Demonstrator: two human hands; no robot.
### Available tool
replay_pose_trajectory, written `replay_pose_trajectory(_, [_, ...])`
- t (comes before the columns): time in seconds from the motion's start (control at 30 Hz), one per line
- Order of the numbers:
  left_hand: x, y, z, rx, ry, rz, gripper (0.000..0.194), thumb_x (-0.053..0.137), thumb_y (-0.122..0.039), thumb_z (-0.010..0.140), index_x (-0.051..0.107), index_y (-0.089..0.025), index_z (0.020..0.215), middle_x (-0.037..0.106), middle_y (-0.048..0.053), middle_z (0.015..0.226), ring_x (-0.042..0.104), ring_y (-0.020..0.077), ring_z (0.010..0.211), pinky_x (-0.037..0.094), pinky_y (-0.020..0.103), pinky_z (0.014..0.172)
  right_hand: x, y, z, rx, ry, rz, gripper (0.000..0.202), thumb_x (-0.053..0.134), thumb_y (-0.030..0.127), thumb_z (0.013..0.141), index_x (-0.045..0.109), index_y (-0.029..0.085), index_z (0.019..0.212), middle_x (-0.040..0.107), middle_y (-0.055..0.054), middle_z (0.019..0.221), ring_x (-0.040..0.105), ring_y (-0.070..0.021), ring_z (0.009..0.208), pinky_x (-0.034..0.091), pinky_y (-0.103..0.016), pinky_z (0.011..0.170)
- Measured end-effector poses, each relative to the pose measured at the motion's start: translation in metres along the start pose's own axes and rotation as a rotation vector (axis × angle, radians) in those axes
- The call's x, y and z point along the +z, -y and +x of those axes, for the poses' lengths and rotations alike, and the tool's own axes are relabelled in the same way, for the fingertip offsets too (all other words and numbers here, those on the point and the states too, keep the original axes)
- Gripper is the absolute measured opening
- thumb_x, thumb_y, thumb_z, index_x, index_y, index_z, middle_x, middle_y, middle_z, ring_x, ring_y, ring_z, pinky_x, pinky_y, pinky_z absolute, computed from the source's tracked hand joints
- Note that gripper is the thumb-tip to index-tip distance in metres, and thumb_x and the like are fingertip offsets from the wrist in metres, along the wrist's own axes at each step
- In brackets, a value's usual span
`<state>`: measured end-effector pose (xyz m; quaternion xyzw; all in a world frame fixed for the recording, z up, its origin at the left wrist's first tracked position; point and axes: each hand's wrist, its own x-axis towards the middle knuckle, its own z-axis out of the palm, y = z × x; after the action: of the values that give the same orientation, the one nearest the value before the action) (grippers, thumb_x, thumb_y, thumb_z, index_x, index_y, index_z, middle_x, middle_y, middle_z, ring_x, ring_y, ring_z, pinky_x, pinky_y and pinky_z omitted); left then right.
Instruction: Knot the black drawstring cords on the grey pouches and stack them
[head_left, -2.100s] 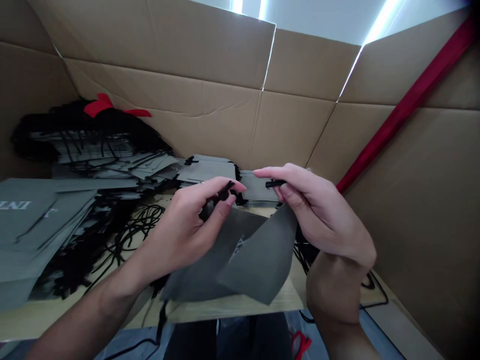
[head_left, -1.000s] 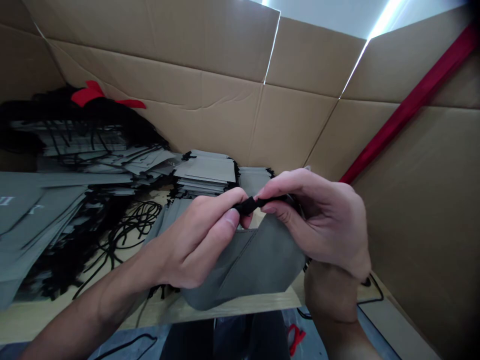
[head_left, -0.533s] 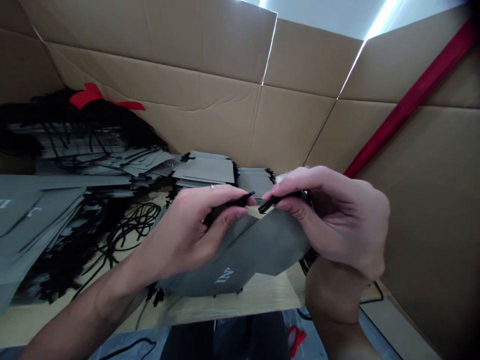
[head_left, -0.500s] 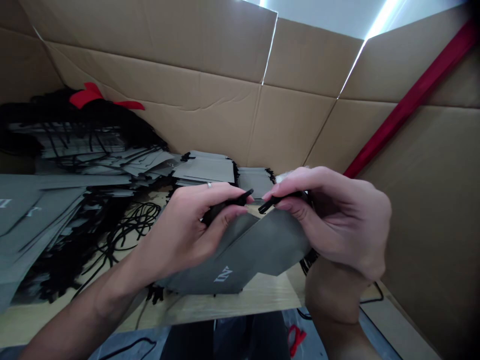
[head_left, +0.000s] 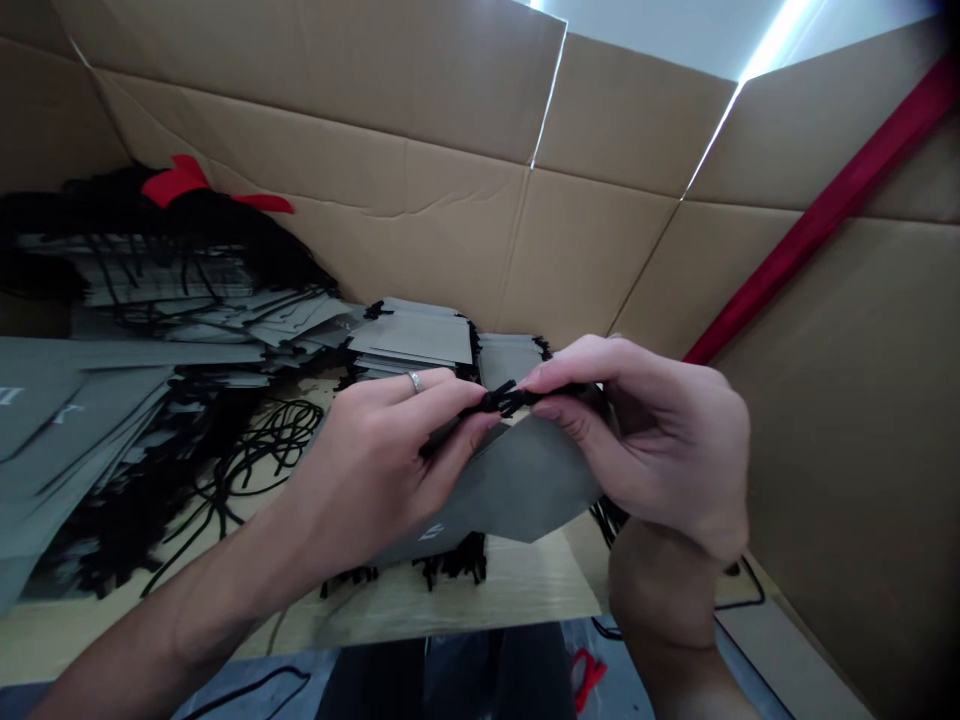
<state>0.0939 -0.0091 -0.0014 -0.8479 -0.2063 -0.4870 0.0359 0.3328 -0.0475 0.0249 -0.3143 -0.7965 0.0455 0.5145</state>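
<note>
Between thumb and forefinger, my left hand (head_left: 375, 470) pinches a black cord (head_left: 491, 400); a ring is on one of its fingers. My right hand (head_left: 660, 440) pinches another black cord end (head_left: 529, 398). The two cord ends meet and overlap in the gap between my fingertips. Below them hangs a grey paper bag (head_left: 525, 490) with white print, partly hidden by my left hand. Whether both cords belong to this bag I cannot tell.
Piles of grey bags (head_left: 112, 410) with black cords fill the left side. Smaller bag stacks (head_left: 420, 335) stand behind my hands. Loose black cords (head_left: 262, 450) lie on the wooden table (head_left: 525, 590). Cardboard walls (head_left: 420, 200) surround it; a dark red strip (head_left: 810, 230) slants at the right.
My hands have come closer together, so the cord ends now touch and overlap. The grey bag has shifted, and black cord ends on the table below it show more.
</note>
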Motion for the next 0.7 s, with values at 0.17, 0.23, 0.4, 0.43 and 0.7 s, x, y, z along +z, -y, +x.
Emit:
replay_pose_trajectory(0.17, [-0.0011,-0.0019,-0.0005,-0.020,0.018,0.004,0.015,0.070,-0.017,0.111,0.074,-0.017,0.097,0.077,-0.001,0.080,0.069,0.0119,0.066,0.050,0.026,0.064,0.0015,-0.0004,-0.0003,0.025,-0.005,-0.027,0.024,0.079,0.007,0.103,0.083,0.029,0.112,0.088,0.004,0.110,0.081,-0.0151,0.095,0.062,-0.031,0.084])
replay_pose_trajectory(0.23, [-0.0008,-0.0014,-0.0012,-0.028,0.006,0.008,0.016,0.070,-0.018,0.111,0.074,-0.018,0.096,0.078,-0.002,0.078,0.071,0.0128,0.065,0.050,0.027,0.063,0.0019,-0.0003,-0.0004,0.035,-0.006,-0.031,0.024,0.080,0.008,0.103,0.083,0.029,0.112,0.088,0.005,0.110,0.080,-0.0147,0.093,0.062,-0.031,0.083])
replay_pose_trajectory(0.4, [-0.0003,-0.0009,-0.0027,-0.053,-0.021,0.031,0.016,0.072,-0.022,0.111,0.076,-0.020,0.096,0.077,-0.003,0.070,0.068,0.0125,0.056,0.047,0.029,0.056,0.0027,-0.0001,0.0002,0.041,-0.011,-0.046,0.025,0.080,0.008,0.102,0.083,0.030,0.112,0.088,0.005,0.110,0.081,-0.0154,0.093,0.062,-0.031,0.083])
replay_pose_trajectory(0.43, [-0.0005,-0.0010,-0.0030,-0.057,-0.014,0.033,0.018,0.072,-0.022,0.112,0.076,-0.020,0.094,0.078,-0.002,0.071,0.068,0.0123,0.056,0.046,0.029,0.056,0.0029,-0.0002,0.0005,0.042,-0.011,-0.045,0.025,0.080,0.008,0.102,0.083,0.030,0.112,0.088,0.005,0.110,0.081,-0.0155,0.094,0.063,-0.031,0.084])
replay_pose_trajectory(0.7, [-0.0005,-0.0018,-0.0033,-0.069,0.028,0.041,0.029,0.067,-0.022,0.114,0.073,-0.019,0.086,0.081,0.000,0.075,0.068,0.0125,0.057,0.047,0.029,0.058,0.0036,-0.0004,0.0012,0.039,0.010,-0.053,0.022,0.077,0.010,0.106,0.082,0.030,0.112,0.088,0.005,0.112,0.081,-0.0157,0.097,0.064,-0.032,0.087])
